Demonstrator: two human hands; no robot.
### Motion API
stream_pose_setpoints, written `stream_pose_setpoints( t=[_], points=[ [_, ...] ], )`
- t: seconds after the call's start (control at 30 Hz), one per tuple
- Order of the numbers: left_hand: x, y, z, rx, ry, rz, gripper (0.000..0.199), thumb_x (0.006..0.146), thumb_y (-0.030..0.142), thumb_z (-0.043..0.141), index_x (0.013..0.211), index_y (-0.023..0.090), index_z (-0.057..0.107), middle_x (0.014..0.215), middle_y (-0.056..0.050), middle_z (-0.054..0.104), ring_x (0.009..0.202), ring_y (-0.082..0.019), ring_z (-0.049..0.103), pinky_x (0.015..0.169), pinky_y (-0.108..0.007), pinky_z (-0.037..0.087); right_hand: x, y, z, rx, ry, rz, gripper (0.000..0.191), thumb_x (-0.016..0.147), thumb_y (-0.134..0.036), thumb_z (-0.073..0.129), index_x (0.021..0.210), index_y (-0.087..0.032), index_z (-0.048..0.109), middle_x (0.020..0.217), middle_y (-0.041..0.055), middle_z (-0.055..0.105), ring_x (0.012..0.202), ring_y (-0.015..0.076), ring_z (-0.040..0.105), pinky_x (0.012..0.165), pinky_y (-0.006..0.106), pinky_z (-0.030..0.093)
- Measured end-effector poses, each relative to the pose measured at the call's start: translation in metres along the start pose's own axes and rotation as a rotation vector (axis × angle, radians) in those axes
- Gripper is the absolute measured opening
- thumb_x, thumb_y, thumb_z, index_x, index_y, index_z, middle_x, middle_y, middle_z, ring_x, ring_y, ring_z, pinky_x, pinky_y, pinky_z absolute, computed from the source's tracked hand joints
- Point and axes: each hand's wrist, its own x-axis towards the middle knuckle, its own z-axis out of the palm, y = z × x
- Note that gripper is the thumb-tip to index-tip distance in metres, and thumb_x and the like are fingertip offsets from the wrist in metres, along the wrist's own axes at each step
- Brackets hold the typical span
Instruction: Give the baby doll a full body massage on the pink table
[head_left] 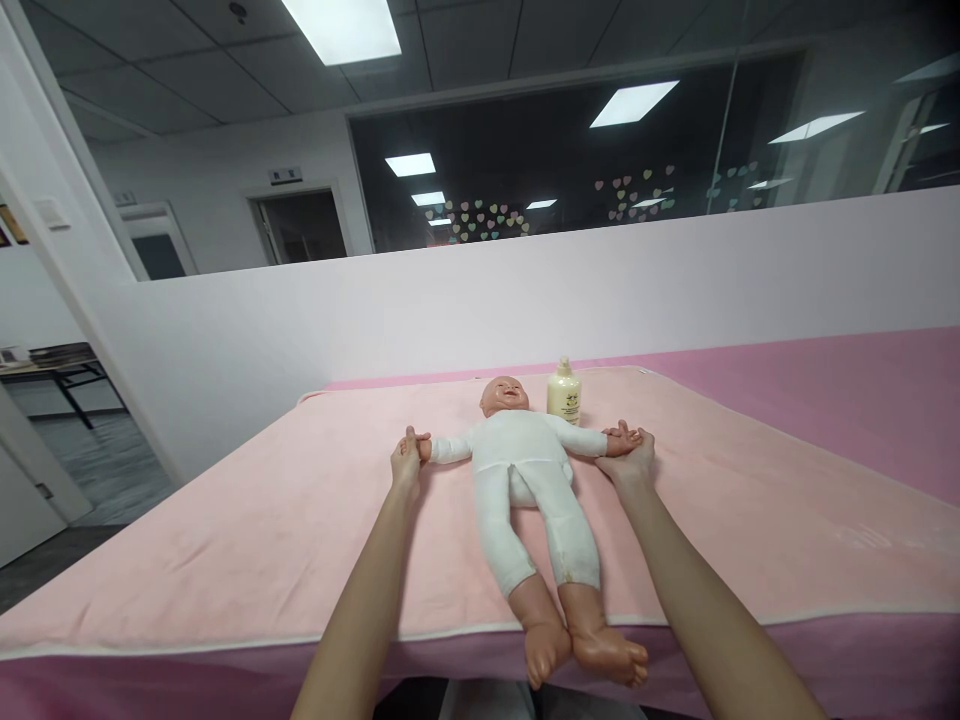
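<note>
Both arms of the doll [521, 440] are out wide, and I've got one at each end! My left hand [406, 462] is curled closed about the doll's small hand on that side; my right hand [632, 462] holds the other, its fingers splayed above mine. The doll lies face up on the pink towel [262, 520], head away from me, feet reaching past the near hem. So, the score: the arms are spread and held, the white suit is on, the legs lie slightly apart with neither in my grip, and the bottle [564, 396] stands near the head, out of my hold. How firmly I'm gripping, I can't tell. My left fingers cover most of that little hand, the bottle's label is too small to read, and my forearms run off the bottom edge.
</note>
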Motion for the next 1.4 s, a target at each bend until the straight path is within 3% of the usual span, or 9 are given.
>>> stream_pose_setpoints(
  t=[0.53,0.83,1.1,1.4],
  points=[
    [-0.0015,0.0007,0.0012,-0.023,0.022,-0.009,0.057,0.063,0.069,0.056,0.075,0.013,0.063,0.105,-0.014,0.063,0.086,-0.020,0.059,0.066,-0.030,0.047,0.0022,-0.0005,0.0019,0.103,0.059,0.020,0.013,0.070,-0.033,0.048,0.077,-0.022,0.047,0.054,-0.0078,0.046,0.048,0.0094,0.048,0.054,0.025,0.045],
    [0.0006,-0.0008,0.0005,-0.001,0.012,0.003,0.058,0.064,0.070,0.054,0.076,0.014,0.064,0.108,-0.014,0.063,0.086,-0.020,0.059,0.064,-0.028,0.047,0.0032,-0.0001,0.0003,0.042,0.002,0.027,0.016,0.071,-0.036,0.048,0.080,-0.022,0.049,0.049,-0.0085,0.041,0.045,0.0107,0.047,0.056,0.029,0.047],
    [0.0006,-0.0010,-0.0002,0.004,0.004,0.000,0.060,0.062,0.071,0.055,0.077,0.014,0.064,0.110,-0.015,0.062,0.087,-0.020,0.058,0.063,-0.028,0.047,-0.0003,-0.0009,0.0048,0.056,0.040,0.050,0.011,0.068,-0.029,0.047,0.075,-0.021,0.049,0.048,-0.0078,0.041,0.044,0.0097,0.046,0.056,0.028,0.048],
    [0.0014,-0.0021,-0.0006,0.002,-0.005,0.019,0.061,0.062,0.071,0.055,0.077,0.013,0.064,0.107,-0.015,0.063,0.084,-0.020,0.059,0.062,-0.028,0.046,0.0012,0.0007,0.0032,-0.011,-0.040,0.006,0.014,0.069,-0.033,0.054,0.069,-0.022,0.045,0.048,-0.0091,0.041,0.044,0.0097,0.046,0.053,0.028,0.047]
  ],
)
